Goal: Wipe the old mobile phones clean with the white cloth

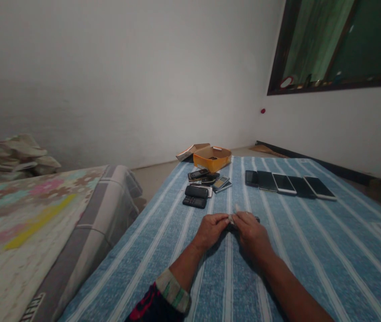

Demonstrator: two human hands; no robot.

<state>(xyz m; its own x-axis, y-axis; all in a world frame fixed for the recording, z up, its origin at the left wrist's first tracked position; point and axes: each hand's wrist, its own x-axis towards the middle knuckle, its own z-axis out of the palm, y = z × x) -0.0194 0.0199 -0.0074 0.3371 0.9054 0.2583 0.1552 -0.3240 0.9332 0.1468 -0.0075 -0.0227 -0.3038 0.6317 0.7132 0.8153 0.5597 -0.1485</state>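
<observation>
My left hand (210, 230) and my right hand (251, 232) meet at the middle of a blue striped bedsheet (311, 259). Both pinch a small object (232, 219), pale at the fingertips with a dark edge showing past my right fingers. My fingers hide most of it, so I cannot tell exactly what it is. Nearest my hands, a black keypad phone (194, 201) and a black handset (196, 192) lie up and to the left. A row of several smartphones (289, 184) lies face up to the right.
Several more old phones (204, 177) lie in a heap by an orange cardboard box (212, 158) at the far end of the mattress. A second mattress with a floral cover (26, 214) lies to the left, with pale cloth (19, 154) behind it. White walls and a dark-framed window stand beyond.
</observation>
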